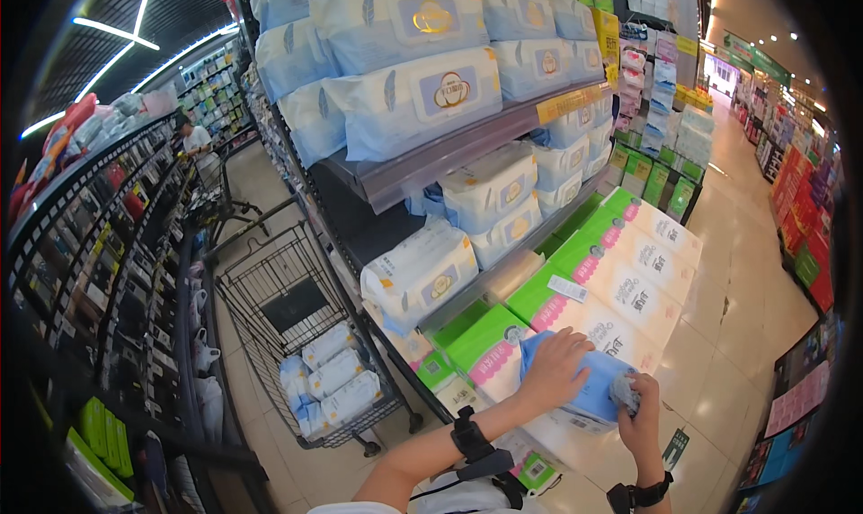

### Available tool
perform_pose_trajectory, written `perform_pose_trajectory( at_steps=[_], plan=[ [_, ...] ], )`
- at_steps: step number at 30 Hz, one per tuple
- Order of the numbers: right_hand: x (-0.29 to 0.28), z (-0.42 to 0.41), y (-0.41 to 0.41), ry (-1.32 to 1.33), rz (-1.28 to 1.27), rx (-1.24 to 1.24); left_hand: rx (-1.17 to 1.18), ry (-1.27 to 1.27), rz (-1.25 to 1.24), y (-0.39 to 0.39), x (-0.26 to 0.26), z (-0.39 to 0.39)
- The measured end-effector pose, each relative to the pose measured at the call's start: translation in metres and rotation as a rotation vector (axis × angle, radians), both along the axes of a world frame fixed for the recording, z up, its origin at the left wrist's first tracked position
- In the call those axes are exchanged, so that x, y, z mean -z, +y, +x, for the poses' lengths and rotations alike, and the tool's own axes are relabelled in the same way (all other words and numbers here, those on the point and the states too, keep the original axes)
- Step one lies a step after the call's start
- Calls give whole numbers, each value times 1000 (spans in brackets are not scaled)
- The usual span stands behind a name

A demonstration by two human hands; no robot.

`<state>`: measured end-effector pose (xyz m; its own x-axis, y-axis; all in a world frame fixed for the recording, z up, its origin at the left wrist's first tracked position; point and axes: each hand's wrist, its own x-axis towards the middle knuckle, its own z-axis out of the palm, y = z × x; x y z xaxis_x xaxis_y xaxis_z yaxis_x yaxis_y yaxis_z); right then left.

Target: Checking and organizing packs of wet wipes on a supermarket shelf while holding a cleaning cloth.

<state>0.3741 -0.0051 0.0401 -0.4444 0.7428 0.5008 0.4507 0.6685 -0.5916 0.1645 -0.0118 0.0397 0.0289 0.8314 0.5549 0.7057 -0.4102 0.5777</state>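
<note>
A blue-and-white wipes pack (593, 382) lies tilted over the front of stacked green, pink and cream tissue packs (637, 291). My left hand (556, 372) presses on the pack's upper side, fingers spread. Bunched in my right hand (640, 413) is a grey-blue cloth (626, 393), which touches the right end of the pack. Rows of white-and-blue wipes packs (418, 103) fill the upper shelf, and more are stacked on the shelf below, where one pack (421, 271) sits at the left front. Underneath the held pack, its contact with the tissue packs is partly hidden.
A wire shopping cart (270, 278) with several wipes packs (340, 372) stands left of the shelf. Another person (195, 143) is beside a second cart farther up the aisle. Black racks (101, 244) line the left side. Tiled floor (728, 312) runs along the right, with red goods beyond.
</note>
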Motion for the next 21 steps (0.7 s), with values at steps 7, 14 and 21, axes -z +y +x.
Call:
perform_pose_trajectory(
  at_steps=[7, 14, 21],
  plan=[
    [16, 22, 4, 134, -2, -35, -139, 260, -6, -5, 27, 41],
    [17, 31, 13, 137, -155, -60, -208, 371, 9, -9, 29, 47],
    [4, 20, 28, 188, -198, -153, 203, -49, -264, 0, 15, 50]
  ],
)
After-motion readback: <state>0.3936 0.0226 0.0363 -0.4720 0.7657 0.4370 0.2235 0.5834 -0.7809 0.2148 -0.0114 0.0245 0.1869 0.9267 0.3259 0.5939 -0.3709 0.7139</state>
